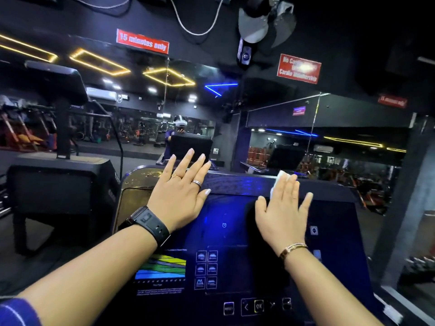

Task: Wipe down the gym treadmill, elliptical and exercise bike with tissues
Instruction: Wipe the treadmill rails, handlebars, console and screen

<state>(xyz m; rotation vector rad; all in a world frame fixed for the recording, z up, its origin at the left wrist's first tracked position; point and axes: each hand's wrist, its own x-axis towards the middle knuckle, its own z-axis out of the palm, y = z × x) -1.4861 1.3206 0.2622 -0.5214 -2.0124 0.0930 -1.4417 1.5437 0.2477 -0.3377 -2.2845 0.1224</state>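
The white tissue (280, 179) lies flat against the upper edge of the treadmill console (235, 222), right of its middle, and only its top and left corner show past the fingertips. The right hand (283, 215) presses it there with straight fingers held close together and the thumb out to the side (a flat palm, nothing curled round the tissue). The left hand (181, 196) rests on the console's upper left part, fingers straight and spread, holding nothing. It wears two rings, and a black watch (150, 223) sits on that wrist; a thin bracelet (293, 248) circles the right wrist. Lower on the dark, glossy console are a coloured chart (162, 267), a block of small icons (206, 269) and an OK button (259, 305). Beyond the console a mirror wall (141, 109) reflects the gym and its ceiling light strips. Above it hang a red sign (142, 41) reading "15 minutes only" and a fan (266, 22). Another dark machine (58, 191) stands just to the left
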